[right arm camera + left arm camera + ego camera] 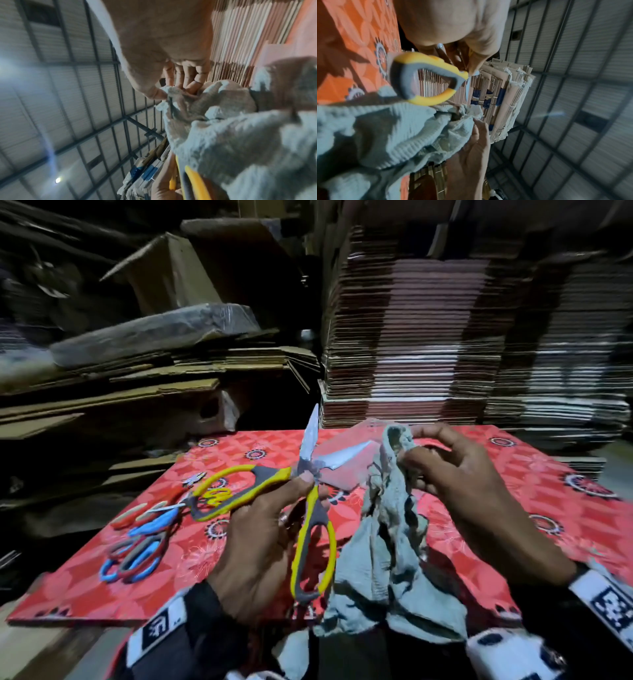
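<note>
Head view | left hand [260, 546] grips yellow scissors [306, 472], blades agape | right hand [472, 491] pinches cloth [387, 542] beside blade | risk: a slipping wipe could cut that hand

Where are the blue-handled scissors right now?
In the head view, the blue-handled scissors lie on the red patterned board, left of the left hand that holds the yellow scissors.

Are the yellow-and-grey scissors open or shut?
Open: the yellow-and-grey scissors in the left hand show blades spread in a V.
</note>
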`<state>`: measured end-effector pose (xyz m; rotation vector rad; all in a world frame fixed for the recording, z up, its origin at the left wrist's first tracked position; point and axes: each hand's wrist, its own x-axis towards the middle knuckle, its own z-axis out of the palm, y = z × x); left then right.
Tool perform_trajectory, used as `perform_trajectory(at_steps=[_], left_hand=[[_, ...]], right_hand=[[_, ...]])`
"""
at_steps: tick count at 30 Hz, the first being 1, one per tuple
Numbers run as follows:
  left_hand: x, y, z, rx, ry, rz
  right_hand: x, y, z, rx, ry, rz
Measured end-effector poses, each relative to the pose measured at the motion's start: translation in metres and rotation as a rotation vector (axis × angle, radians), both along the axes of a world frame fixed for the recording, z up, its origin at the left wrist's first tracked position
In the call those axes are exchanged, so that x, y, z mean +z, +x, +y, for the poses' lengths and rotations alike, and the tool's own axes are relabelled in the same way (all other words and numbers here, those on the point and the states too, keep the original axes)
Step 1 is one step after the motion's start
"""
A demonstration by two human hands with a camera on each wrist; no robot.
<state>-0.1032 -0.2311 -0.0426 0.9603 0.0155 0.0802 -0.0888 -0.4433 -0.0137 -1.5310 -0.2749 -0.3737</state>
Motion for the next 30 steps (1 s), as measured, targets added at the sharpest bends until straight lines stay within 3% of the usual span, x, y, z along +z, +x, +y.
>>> perform_trajectory(at_steps=[3, 10, 15, 22, 30], left_hand=[[-0.004, -0.005, -0.005, 0.003, -0.079, 0.021], [-0.007, -0.008, -0.013, -0.001, -0.066, 0.025], [-0.001, -0.001, -0.020, 0.054, -0.092, -0.002], [-0.008, -0.006, -0.028, 0.017, -0.080, 0.024], [-0.018, -0.017, -0.037, 0.079, -0.071, -0.048]], right_hand=[[-0.015, -0.010, 0.006, -0.005, 0.045, 0.048], [-0.021, -0.005, 0.017, -0.034, 0.024, 0.093], [-0.022, -0.001, 0.021, -0.066, 0.181, 0.086], [-0.035, -0.010, 0.027, 0.033, 0.354, 0.025], [-0.049, -0.022, 0.033, 0.052, 0.312, -0.040]])
